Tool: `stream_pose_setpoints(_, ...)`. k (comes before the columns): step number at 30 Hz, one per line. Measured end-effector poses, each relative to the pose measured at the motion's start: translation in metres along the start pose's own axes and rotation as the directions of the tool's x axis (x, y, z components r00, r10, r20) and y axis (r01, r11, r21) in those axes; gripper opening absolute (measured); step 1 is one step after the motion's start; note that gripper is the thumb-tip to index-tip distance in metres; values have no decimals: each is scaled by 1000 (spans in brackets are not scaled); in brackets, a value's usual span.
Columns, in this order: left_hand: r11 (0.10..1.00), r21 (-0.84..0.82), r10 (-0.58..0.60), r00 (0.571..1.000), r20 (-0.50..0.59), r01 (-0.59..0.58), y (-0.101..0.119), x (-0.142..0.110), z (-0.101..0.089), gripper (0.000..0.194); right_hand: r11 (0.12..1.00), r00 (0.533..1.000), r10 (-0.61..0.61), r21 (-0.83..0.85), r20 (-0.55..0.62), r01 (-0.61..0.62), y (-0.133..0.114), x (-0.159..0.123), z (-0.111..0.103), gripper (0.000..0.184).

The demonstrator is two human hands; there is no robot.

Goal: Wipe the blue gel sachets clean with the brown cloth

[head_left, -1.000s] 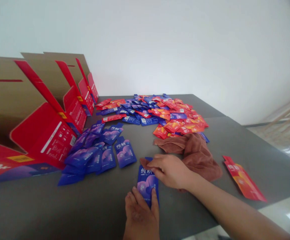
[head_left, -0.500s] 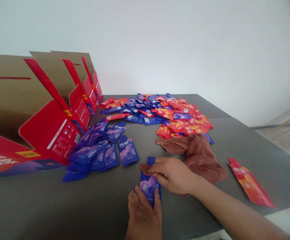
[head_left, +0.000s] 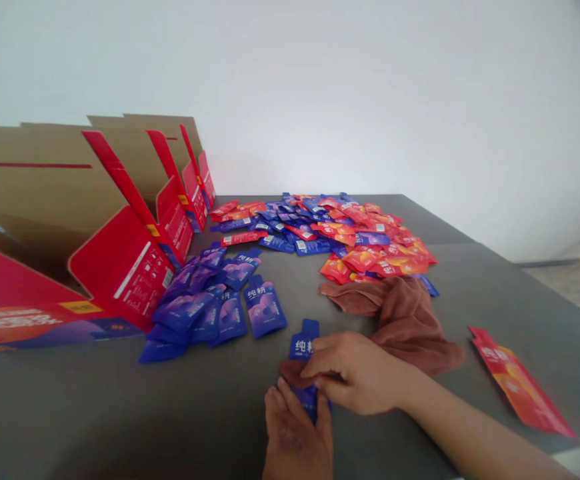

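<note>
Grey tabletop [head_left: 70, 407], white wall [head_left: 320, 100] behind, cartons [head_left: 125, 273] left, blue pouch [head_left: 304, 347] front.

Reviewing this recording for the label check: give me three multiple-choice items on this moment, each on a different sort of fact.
1. Where does the lone red-orange pouch lie?
A. Right of the brown towel
B. Inside a carton
C. On the blue pile

2. What colour is the pouch under the left hand and right hand?
A. Red
B. Blue
C. Brown

3. What state are the cartons in?
A. Taped shut
B. Folded flat
C. Open, red flaps raised

Answers:
1. A: it lies apart, beyond the towel's right edge.
2. B: its top shows blue above the fingers.
3. C: the red flaps stand up along them.
</note>
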State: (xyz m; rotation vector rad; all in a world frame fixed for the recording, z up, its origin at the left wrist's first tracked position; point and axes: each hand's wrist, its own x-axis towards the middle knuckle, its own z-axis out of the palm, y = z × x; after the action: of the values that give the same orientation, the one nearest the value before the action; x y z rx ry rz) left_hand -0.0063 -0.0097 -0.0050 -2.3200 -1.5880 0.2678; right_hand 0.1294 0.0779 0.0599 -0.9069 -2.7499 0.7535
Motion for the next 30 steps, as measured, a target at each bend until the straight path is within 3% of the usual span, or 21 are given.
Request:
stream_pose_setpoints(3,1000,-9,-16,1000,-4,16,2,0,2,41,1000,1000,11,-1,0,-11,0,1,1,22)
stream_pose_setpoints(8,1000,10,-25,999,-36,26,1,0,3,44,968,964,219,-92,-150,-234,11,2,3,21)
stream_pose_setpoints(12,1000,6,-12,999,-38,12,0,1,0,45,953,943,272,-86,-194,-292,16,3,4,23)
stream_pose_setpoints(15,1000,10,-10,1000,-21,11,0,1,-2,45,967,963,220,-92,-156,-236,13,3,3,20)
stream_pose_setpoints(18,1000,11,-14,1000,5,14,0,1,-4,45,994,993,95,-47,-71,-99,7,1,1,20)
stream_pose_setpoints(23,999,44,21,999,28,-22,-1,1,-7,46,998,998,-59,27,12,58,-1,-1,-1,22)
stream_pose_setpoints(26,995,92,29,1000,0,-28,-3,0,-6,49,999,998,33,2,-46,-33,3,1,2,22)
stream_pose_setpoints(30,991,131,36,998,-43,-30,-3,-1,-2,50,975,964,206,-52,-170,-217,14,2,5,21)
